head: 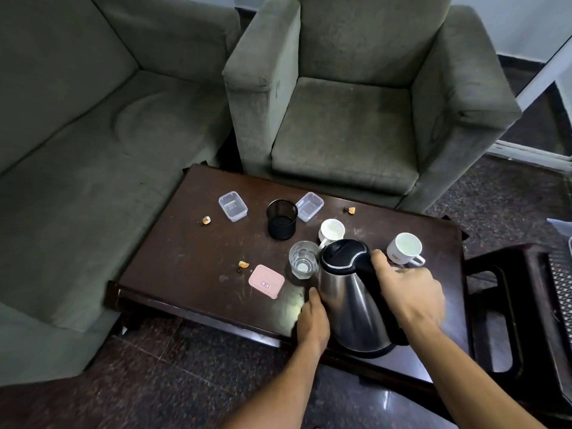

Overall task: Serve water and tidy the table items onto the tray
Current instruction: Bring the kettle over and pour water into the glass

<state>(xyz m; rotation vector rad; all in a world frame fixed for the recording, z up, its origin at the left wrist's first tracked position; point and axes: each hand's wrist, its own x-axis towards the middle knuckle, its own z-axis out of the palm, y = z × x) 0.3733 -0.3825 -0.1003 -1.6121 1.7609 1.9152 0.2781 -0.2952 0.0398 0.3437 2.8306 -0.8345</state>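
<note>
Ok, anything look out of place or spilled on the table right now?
No spill that I can see. Small orange scraps lie scattered on the table, and the pink lid sits apart from both clear containers. The right hand grips the kettle.

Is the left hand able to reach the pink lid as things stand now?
Probably yes. The left hand rests against the kettle and holds nothing; the pink lid lies close by on the table, with only bare tabletop between them.

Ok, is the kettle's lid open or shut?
Shut: the black lid sits flat on the kettle, no gap showing.
</note>
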